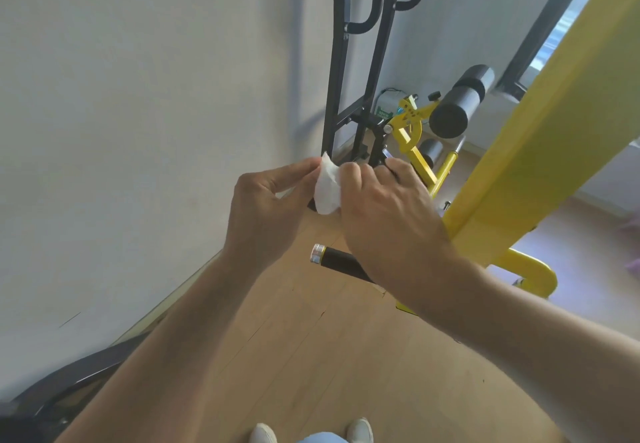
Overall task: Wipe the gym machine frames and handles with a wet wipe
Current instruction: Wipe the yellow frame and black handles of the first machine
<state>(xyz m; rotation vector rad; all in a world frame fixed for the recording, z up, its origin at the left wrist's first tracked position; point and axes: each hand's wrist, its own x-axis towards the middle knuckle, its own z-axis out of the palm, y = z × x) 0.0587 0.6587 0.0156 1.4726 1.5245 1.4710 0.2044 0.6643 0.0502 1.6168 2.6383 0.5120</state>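
A white wet wipe (327,189) is held between both hands in mid-air, in the centre of the view. My left hand (266,207) pinches its left edge with thumb and fingers. My right hand (384,207) grips its right side with curled fingers. Just below my right wrist a black foam handle (341,262) with a silver end cap sticks out to the left. The thick yellow frame beam (540,131) of the gym machine slants up to the right. Behind the wipe stand black upright frame bars (334,79).
A white wall fills the left side. A black foam roller pad (460,103) on a yellow adjuster sits behind the hands. Wooden floor lies below, with my shoes (360,430) at the bottom edge. A dark curved bar (69,380) lies at the lower left.
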